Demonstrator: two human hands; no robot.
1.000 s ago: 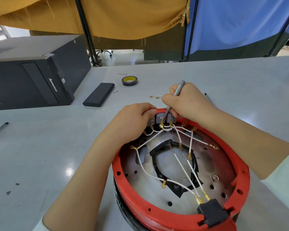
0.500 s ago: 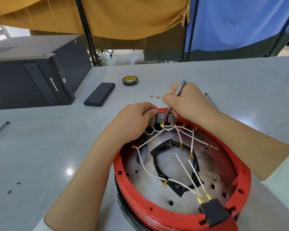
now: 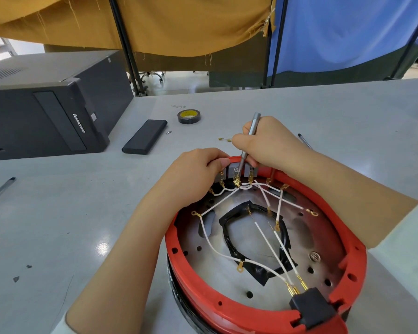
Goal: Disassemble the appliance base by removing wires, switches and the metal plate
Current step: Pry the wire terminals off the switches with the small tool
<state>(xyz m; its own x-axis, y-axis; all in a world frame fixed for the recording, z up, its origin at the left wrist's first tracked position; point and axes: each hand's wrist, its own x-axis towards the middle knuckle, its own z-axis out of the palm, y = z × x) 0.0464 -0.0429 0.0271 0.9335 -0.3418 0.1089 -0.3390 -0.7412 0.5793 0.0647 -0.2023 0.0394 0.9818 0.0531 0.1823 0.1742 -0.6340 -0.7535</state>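
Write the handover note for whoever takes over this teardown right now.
Left hand: gripping the far rim of the red base, steadying it.
Right hand: holding the grey screwdriver, tip down at the grey switches on the far rim.
Done: several white wires lie with their ring terminals loose over the metal plate; one short wire piece is on the table.
Left: free the switches and the wires on them, unplug the black connector, lift out the plate.
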